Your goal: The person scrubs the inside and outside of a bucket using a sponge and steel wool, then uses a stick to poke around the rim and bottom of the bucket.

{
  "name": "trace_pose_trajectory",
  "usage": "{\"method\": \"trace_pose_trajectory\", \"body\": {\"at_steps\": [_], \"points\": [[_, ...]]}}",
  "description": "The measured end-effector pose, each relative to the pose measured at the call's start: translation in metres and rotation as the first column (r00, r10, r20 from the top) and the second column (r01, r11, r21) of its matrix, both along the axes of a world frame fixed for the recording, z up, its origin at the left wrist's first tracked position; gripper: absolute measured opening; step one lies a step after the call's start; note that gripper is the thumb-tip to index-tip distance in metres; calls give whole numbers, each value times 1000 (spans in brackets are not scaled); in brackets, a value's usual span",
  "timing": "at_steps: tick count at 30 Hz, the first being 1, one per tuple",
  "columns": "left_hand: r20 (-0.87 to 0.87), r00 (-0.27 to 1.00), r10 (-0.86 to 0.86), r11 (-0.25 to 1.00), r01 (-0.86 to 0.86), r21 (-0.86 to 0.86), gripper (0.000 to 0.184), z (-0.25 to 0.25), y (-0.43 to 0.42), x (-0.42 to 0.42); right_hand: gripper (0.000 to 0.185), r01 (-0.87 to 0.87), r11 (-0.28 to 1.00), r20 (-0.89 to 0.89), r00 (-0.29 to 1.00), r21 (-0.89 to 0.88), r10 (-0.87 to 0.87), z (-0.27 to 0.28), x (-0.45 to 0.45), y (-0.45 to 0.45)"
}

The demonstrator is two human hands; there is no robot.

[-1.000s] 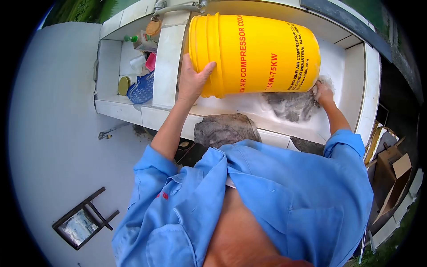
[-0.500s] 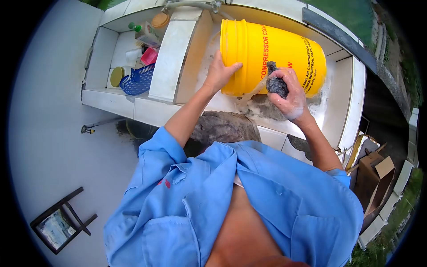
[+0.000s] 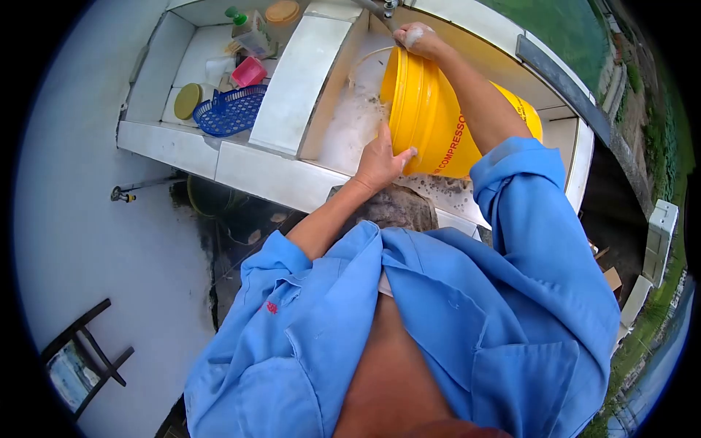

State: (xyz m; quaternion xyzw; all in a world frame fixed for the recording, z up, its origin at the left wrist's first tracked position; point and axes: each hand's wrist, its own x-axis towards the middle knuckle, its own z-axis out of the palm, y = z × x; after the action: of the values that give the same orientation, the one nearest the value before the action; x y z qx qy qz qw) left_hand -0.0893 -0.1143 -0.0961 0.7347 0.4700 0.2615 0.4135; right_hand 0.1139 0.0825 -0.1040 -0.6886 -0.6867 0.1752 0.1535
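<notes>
"What is the work surface like?"

"A white-tiled basin [image 3: 281, 182], with a broad divider [image 3: 301, 87] setting off a smaller compartment on the left. Suds [image 3: 349, 124] coat the floor of the larger side. A pale, plain surface spreads at far left, and green ground [image 3: 668, 299] shows outdoors on the right."

"And the bucket?"

"One yellow bucket [image 3: 427, 120], lying on its side in the larger part, mouth turned toward the divider, red lettering on its wall."

"Where are the hands?"

"Two. The left hand [image 3: 381, 159] is clamped on the bucket's near rim, thumb against the outer wall. The right hand [image 3: 420, 38], flecked with foam, is at the far rim; its fingers are bent, but I can't tell whether they grip anything."

"Count the rest for me."

"In the small compartment: one blue basket [image 3: 230, 111], one pink container [image 3: 249, 71], one yellow-lidded jar [image 3: 188, 101], one green-topped bottle [image 3: 253, 35], one white cup-like piece [image 3: 218, 68] and one round tan lid [image 3: 282, 12]. One tap [image 3: 123, 195] juts out at the left, below the basin."

"Anything on the person?"

"One blue jacket [image 3: 431, 306], both sleeves pushed up."
</notes>
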Motion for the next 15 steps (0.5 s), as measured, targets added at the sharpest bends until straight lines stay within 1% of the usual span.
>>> {"method": "trace_pose_trajectory", "body": {"at_steps": [1,2,3,4,5,6,8,9,10,11,12,14,15], "points": [[-26,999,-24,996,21,-87,51,9,8,-4,28,0,997,-7,1000,-74,0,-8,-1,7],[-46,998,-52,984,43,-171,51,15,12,-4,28,-12,996,1,1000,-83,12,2,-10,-5],[-37,999,-39,983,32,-180,51,11,13,-2,25,15,1000,16,1000,15,-16,27,-27,-34],[21,999,-33,991,35,-131,49,5,18,0,24,48,992,26,998,117,-52,45,-45,-62],[77,996,-39,995,45,-85,48,1,20,3,25,27,950,18,999,312,-34,48,-57,-93],[83,996,-44,994,52,-94,48,0,23,7,26,5,869,14,1000,494,-14,47,-68,-124],[106,991,-79,995,73,63,45,1,33,17,29,-29,785,75,997,618,-23,45,-88,-176],[170,985,-28,1000,26,14,41,5,29,21,29,-30,786,84,996,618,-28,45,-83,-183],[177,984,-29,1000,26,17,41,6,27,24,29,-54,798,75,997,601,11,46,-76,-186],[136,991,-14,1000,12,16,41,6,25,24,29,-67,810,54,998,582,43,45,-74,-188],[95,996,2,1000,-3,15,42,6,23,24,29,-59,811,51,998,583,35,47,-71,-181],[61,998,-32,999,33,-15,45,9,20,19,28,-65,810,79,997,583,23,45,-59,-143],[35,998,-58,997,60,-41,49,12,19,17,27,20,839,7,1000,544,-28,36,-50,-119]]}}
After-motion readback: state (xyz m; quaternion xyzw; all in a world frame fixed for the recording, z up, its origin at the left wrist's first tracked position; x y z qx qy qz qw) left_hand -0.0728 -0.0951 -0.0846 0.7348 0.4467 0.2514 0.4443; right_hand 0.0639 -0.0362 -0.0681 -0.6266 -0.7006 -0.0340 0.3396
